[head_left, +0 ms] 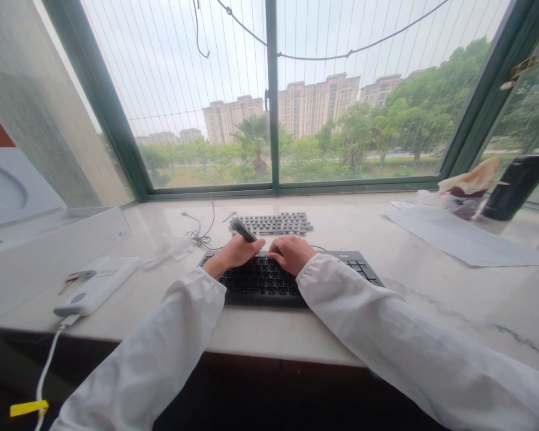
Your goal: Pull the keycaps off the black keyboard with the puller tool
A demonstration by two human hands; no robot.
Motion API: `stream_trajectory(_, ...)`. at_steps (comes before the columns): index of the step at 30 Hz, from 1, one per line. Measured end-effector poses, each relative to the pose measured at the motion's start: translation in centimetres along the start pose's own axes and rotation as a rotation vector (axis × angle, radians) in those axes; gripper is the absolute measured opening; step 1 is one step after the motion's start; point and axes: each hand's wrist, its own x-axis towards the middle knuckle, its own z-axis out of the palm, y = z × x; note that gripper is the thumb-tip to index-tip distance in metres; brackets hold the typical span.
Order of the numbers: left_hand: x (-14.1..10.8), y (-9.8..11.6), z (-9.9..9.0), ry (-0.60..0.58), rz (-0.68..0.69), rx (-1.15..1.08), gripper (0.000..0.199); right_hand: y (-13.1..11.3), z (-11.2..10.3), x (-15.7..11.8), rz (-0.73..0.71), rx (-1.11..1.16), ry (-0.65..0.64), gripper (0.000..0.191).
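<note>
A black keyboard [269, 297] lies at the sill's front edge, its key area showing bare switch sockets, with caps still on the far right block. My left hand [238, 251] is closed around a dark, stubby brush [243, 230] that slants up to the left above the keyboard's back rows. Next to it, my right hand [293, 254] rests on the keyboard with fingers curled down. Whatever its fingertips grip, if anything, is hidden. Behind both hands, loose keycaps [273, 223] are laid out in keyboard-like rows.
On the left are a white power bank [101, 287] with keys on it, an open white box [49, 245], a clear plastic bag [170, 248] and a coiled cable [201, 238]. To the right are paper sheets [467, 236] and a black bottle [516, 188]. The window frame [273, 120] bounds the back.
</note>
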Motion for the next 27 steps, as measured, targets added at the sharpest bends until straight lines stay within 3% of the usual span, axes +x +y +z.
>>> stream_trajectory(6,0.0,-0.2,0.4,0.014,-0.062,-0.038,0.029,0.2,-0.1,0.0,-0.03,-0.001,0.006,0.019)
stream_trajectory(14,-0.1,-0.1,0.6,0.006,-0.048,-0.03,0.03,0.1,0.0,0.1,-0.035,-0.015,0.012,0.018)
stream_trajectory(25,-0.8,2.1,1.4,0.097,-0.049,0.107,0.028,-0.1,0.1,0.1,-0.014,-0.036,0.0,0.018)
stream_trajectory(27,-1.0,2.8,1.7,0.137,-0.115,0.114,0.029,-0.2,0.0,0.1,-0.008,-0.04,-0.013,0.017)
